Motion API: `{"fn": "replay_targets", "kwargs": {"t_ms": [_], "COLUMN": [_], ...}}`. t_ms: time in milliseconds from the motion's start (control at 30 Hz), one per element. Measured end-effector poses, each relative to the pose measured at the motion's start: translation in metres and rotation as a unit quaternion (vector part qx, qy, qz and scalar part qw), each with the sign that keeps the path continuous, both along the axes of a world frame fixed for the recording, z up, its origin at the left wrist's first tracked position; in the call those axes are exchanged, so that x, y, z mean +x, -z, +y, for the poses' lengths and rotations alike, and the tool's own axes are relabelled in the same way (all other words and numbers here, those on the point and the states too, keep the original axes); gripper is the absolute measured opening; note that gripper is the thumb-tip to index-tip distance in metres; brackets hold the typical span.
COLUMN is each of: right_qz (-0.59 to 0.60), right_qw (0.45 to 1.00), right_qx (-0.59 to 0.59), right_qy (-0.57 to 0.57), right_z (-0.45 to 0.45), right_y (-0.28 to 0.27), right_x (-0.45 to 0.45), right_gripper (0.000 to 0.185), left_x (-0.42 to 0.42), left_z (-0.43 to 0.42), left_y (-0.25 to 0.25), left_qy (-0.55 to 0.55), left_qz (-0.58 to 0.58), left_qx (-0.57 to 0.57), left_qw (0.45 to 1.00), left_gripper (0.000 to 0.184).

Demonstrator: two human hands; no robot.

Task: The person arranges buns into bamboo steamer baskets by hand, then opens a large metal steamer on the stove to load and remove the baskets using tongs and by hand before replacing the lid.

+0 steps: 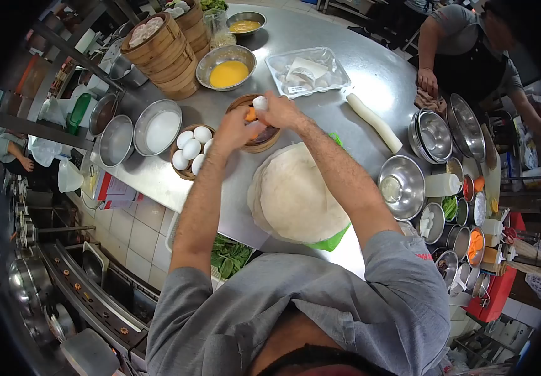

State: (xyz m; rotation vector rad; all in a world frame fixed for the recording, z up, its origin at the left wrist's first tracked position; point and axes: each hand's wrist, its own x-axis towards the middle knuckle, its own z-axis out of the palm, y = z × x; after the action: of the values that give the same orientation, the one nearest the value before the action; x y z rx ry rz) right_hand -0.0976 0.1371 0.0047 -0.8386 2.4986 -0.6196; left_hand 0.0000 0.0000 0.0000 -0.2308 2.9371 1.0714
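Both my hands are close together above a round bamboo basket, with fingers closed. In the fingers of my right hand is a cracked white egg. My left hand meets it from the other side, and an orange yolk shows between the hands. My fingers partly hide the egg and the basket's inside. Left of the basket, several whole white eggs sit in another small basket. Nearer me lies a broad stack of pale round dough sheets on green plastic.
Behind stand a bowl of yellow liquid, stacked bamboo steamers and a wrapped tray. A pale dough roll lies to the right. Steel bowls and ingredient containers crowd the right edge. A co-worker's hand rests at the far right.
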Motion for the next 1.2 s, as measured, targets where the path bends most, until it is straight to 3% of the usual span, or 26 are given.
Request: {"fn": "replay_targets", "kwargs": {"t_ms": [67, 200, 267, 467, 600, 667, 800, 967, 1200], "right_qz": [0.034, 0.018, 0.021, 0.014, 0.044, 0.051, 0.044, 0.032, 0.032], "right_qw": [0.999, 0.996, 0.994, 0.98, 0.973, 0.973, 0.97, 0.969, 0.964], "right_qx": [-0.029, -0.084, -0.104, -0.19, -0.225, -0.221, -0.233, -0.238, -0.256], "right_qy": [0.027, 0.034, 0.011, -0.05, 0.012, 0.044, 0.056, 0.057, 0.058], "right_z": [0.006, 0.005, 0.009, 0.012, 0.014, 0.017, 0.026, 0.029, 0.027], "right_y": [-0.002, -0.001, -0.005, -0.009, -0.009, -0.001, 0.005, 0.005, 0.01], "right_x": [0.002, 0.002, 0.004, -0.017, -0.014, -0.011, -0.001, 0.002, 0.002], "right_gripper": [0.063, 0.055, 0.05, 0.046, 0.044, 0.042, 0.041, 0.041, 0.041], "left_x": [-0.008, -0.027, -0.033, -0.044, -0.045, -0.043, -0.047, -0.044, -0.051], "left_z": [-0.011, -0.04, -0.032, -0.028, -0.021, -0.017, -0.036, -0.036, -0.041], "left_y": [-0.006, 0.019, 0.019, 0.018, 0.003, -0.008, 0.016, 0.016, 0.022], "left_qy": [-0.085, -0.017, 0.096, 0.124, 0.024, -0.017, -0.02, -0.022, -0.046], "left_qz": [0.023, 0.127, 0.136, 0.074, 0.036, 0.029, 0.015, -0.02, -0.003], "left_qx": [0.152, 0.032, -0.059, -0.053, 0.014, -0.122, -0.116, -0.112, -0.083], "left_qw": [0.984, 0.991, 0.984, 0.988, 0.999, 0.992, 0.993, 0.993, 0.996], "left_gripper": [0.034, 0.028, 0.026, 0.028, 0.024, 0.023, 0.028, 0.047, 0.05]}}
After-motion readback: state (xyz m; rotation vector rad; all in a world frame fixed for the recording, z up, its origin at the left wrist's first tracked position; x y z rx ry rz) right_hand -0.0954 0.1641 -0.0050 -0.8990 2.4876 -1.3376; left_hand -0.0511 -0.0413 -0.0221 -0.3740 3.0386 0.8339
